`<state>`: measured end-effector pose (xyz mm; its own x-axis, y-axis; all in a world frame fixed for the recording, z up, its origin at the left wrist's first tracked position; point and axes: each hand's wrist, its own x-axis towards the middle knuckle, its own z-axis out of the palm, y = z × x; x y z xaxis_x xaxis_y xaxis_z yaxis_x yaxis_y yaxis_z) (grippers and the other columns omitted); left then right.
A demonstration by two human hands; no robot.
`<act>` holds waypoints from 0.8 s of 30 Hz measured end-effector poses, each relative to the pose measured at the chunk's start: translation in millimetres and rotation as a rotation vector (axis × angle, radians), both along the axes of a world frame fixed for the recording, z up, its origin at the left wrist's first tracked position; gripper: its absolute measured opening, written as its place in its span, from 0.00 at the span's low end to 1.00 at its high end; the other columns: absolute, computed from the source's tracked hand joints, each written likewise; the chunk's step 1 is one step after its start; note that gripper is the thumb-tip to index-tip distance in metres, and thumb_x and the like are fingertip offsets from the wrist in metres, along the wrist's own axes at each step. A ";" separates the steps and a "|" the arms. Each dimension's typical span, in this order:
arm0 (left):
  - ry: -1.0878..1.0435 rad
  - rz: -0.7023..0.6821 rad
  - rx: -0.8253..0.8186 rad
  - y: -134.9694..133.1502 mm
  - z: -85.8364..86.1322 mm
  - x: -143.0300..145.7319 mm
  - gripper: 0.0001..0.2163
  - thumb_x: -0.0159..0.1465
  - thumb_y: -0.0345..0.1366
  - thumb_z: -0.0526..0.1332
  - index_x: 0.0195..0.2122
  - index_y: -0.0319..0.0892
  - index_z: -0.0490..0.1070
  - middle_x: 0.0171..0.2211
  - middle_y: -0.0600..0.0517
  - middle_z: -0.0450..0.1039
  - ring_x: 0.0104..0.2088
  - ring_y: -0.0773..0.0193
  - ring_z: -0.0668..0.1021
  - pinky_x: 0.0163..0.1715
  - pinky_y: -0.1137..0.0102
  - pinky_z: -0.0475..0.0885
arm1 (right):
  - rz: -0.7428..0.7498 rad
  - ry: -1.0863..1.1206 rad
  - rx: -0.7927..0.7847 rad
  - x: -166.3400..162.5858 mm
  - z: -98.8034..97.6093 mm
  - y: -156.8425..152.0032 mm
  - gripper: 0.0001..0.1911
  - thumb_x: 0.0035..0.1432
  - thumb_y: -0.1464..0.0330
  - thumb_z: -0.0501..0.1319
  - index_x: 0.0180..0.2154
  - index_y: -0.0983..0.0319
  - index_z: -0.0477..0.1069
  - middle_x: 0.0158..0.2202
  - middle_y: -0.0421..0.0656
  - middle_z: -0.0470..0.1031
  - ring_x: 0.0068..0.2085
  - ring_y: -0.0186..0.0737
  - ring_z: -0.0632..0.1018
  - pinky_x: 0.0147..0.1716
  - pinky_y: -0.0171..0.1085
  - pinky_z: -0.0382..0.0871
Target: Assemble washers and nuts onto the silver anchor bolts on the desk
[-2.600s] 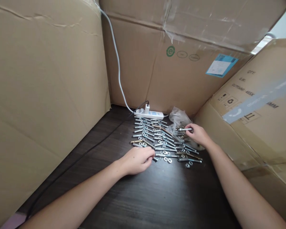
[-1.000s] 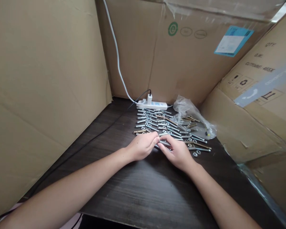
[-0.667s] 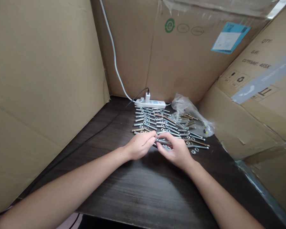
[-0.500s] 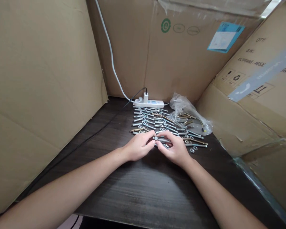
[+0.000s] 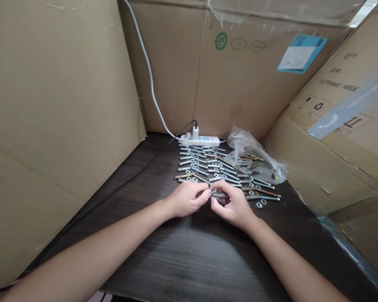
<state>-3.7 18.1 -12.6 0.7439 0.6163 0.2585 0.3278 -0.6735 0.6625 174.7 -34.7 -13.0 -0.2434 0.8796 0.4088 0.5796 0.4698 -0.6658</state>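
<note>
An expansion bolt [image 5: 219,194] lies level between my hands, just above the near edge of the rows of metal parts. My right hand [image 5: 234,206] is closed round its shaft with thumb and fingers. At its left end, the thumb and forefinger of my left hand [image 5: 188,199] are pinched together, covering the tip and most of the nut there. Beyond my hands lie several rows of bolts, metal sleeves [image 5: 185,163], washers and nuts, some silver, some brass-coloured. To the right of my right hand rest a loose nut [image 5: 258,205] and a washer [image 5: 263,201].
A white power strip [image 5: 204,141] with a plugged-in charger stands behind the rows. A clear plastic bag [image 5: 244,140] with more bolts is at the right. Cardboard boxes [image 5: 176,54] wall in the dark table [image 5: 164,260]. A black cable [image 5: 113,184] crosses its left side.
My left thumb and forefinger have closed over the bolt's left end, where the nut showed before. The whole view has shifted slightly, so everything appears a little lower and further right.
</note>
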 end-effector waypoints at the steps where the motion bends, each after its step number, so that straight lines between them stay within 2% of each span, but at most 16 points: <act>1: 0.002 -0.004 -0.001 -0.2 0.4 -0.5 0.14 0.67 0.38 0.47 0.25 0.40 0.61 0.20 0.58 0.59 0.22 0.71 0.63 0.24 0.74 0.56 | -0.002 -0.003 0.007 -0.1 0.8 -0.5 0.07 0.50 0.71 0.58 0.35 0.60 0.66 0.23 0.35 0.64 0.21 0.30 0.64 0.21 0.29 0.59; 5: -0.086 0.027 -0.019 -1.1 3.5 -3.3 0.09 0.67 0.37 0.48 0.34 0.41 0.64 0.27 0.56 0.65 0.27 0.69 0.67 0.29 0.74 0.61 | -0.018 0.006 0.026 0.2 2.5 -1.1 0.07 0.50 0.71 0.58 0.35 0.60 0.66 0.24 0.36 0.65 0.21 0.30 0.64 0.22 0.30 0.59; 8: -0.158 0.052 -0.024 -2.8 6.7 -4.6 0.07 0.66 0.34 0.49 0.38 0.41 0.64 0.30 0.55 0.66 0.29 0.68 0.67 0.31 0.74 0.63 | -0.039 0.025 0.025 0.5 1.4 -0.3 0.07 0.50 0.70 0.57 0.35 0.60 0.66 0.25 0.36 0.66 0.21 0.30 0.64 0.21 0.30 0.59; 13: -0.148 0.034 -0.023 -6.0 9.3 -4.0 0.08 0.66 0.33 0.47 0.41 0.41 0.64 0.33 0.53 0.68 0.30 0.68 0.69 0.33 0.73 0.65 | -0.056 0.038 0.016 0.7 -0.9 0.9 0.08 0.52 0.69 0.57 0.37 0.60 0.65 0.27 0.37 0.68 0.20 0.30 0.63 0.21 0.30 0.59; 20: -0.186 0.013 0.015 -5.7 6.9 -1.3 0.09 0.68 0.33 0.46 0.42 0.42 0.64 0.38 0.51 0.69 0.37 0.66 0.71 0.41 0.71 0.66 | -0.048 0.032 0.006 0.5 0.1 0.8 0.09 0.52 0.70 0.57 0.38 0.59 0.64 0.23 0.34 0.61 0.20 0.30 0.63 0.21 0.30 0.58; 24: -0.160 0.019 0.001 -6.2 7.2 -1.2 0.10 0.68 0.34 0.45 0.43 0.42 0.63 0.38 0.51 0.69 0.37 0.65 0.71 0.41 0.70 0.66 | -0.042 0.032 0.018 0.7 0.1 1.3 0.09 0.52 0.71 0.57 0.38 0.59 0.64 0.23 0.34 0.60 0.21 0.30 0.62 0.21 0.30 0.57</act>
<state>-4.9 11.9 -5.4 0.6816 0.6295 0.3731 0.2308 -0.6687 0.7068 175.4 -33.3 -12.9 -0.1931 0.8813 0.4314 0.5777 0.4575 -0.6760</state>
